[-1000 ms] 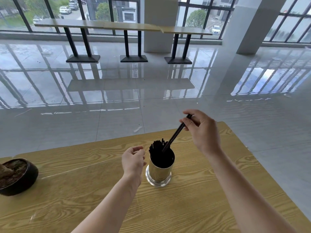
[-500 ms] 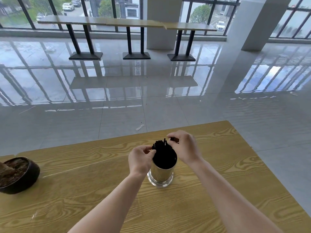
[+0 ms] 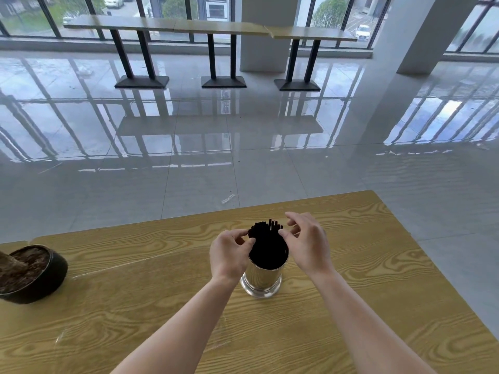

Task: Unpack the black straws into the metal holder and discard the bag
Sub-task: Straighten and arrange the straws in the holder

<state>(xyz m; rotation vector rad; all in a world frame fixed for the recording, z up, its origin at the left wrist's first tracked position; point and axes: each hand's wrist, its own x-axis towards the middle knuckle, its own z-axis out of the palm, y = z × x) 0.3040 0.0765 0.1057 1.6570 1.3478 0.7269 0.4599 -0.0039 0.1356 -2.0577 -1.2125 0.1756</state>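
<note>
Spanning the lower frame, table (image 3: 108,319): wood grain, its near edge cut off.
Pot (image 3: 54,268): dark, at your far left, cropped by the frame.
Right hand (image 3: 307,244): fingers apart and lifted, thumb tip at the straws. Half a second ago it was closed over their tops.
Left hand (image 3: 229,256): fingers curled against the bundle's left side, as before. Whether they pinch it, you cannot tell.
Metal holder (image 3: 263,276): upright mid-table between your hands, left wall partly hidden.
Black straws (image 3: 266,230): inside the holder, only the tips distinct.

Wood-grain table (image 3: 351,306), metal holder (image 3: 261,276) of black straws (image 3: 266,240) standing mid-table, dark pot (image 3: 40,276) at left edge
</note>
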